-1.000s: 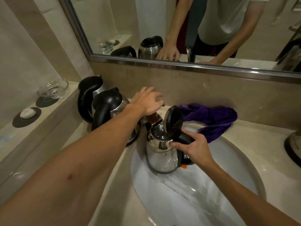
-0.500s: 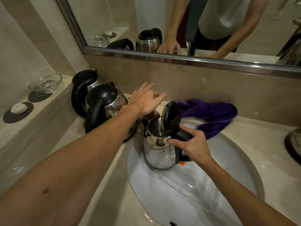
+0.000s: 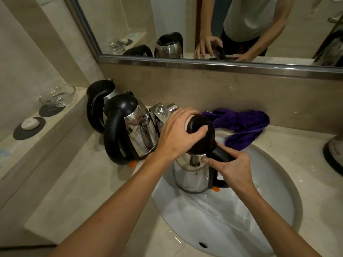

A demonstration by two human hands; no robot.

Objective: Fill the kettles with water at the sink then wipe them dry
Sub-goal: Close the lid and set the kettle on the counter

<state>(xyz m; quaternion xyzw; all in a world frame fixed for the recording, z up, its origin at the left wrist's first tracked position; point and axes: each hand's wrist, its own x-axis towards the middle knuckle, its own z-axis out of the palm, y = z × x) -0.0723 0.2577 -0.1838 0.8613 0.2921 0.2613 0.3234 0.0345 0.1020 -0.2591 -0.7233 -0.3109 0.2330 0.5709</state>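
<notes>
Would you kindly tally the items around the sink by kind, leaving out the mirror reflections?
Kettles: 3 (in the sink, near the tap, behind it)
Purple cloths: 1
Glass bowls: 1
Soap bars: 1
Black coasters: 2
Total: 8

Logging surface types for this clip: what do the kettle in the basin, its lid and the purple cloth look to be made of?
Kettle: body looks like polished stainless steel, mirror reflections. Lid, under the left hand: matte black, probably plastic. Purple cloth: soft fabric, likely microfibre or terry; limp folds, fuzzy surface.

far kettle [image 3: 98, 101] mostly hidden
</notes>
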